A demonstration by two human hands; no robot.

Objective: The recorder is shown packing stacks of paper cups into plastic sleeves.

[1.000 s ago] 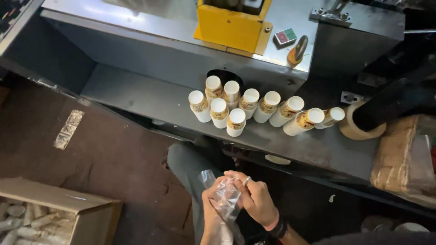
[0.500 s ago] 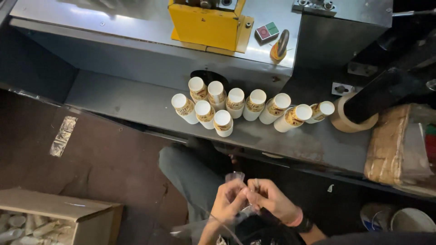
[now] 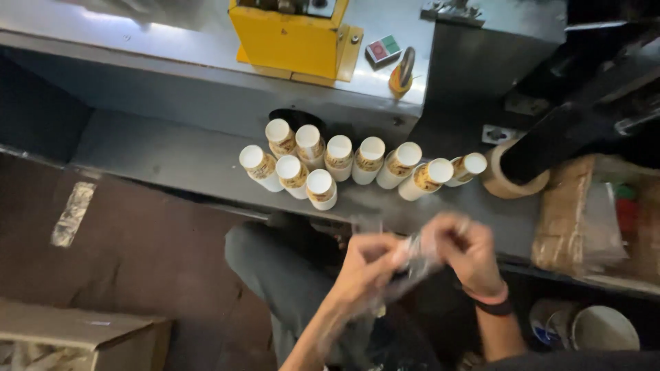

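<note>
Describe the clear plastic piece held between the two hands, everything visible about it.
The clear plastic piece looks like thin, see-through film or a small bag, crumpled and blurred by motion. The left hand and the right hand both pinch it, in front of the grey metal shelf. A loose end hangs below the hands. Its exact shape cannot be made out.

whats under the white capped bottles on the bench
The white capped bottles stand on a grey metal shelf, in front of a dark round hole. Below its edge, both hands pinch a clear plastic bag; their motion blur hides what is inside.
</note>
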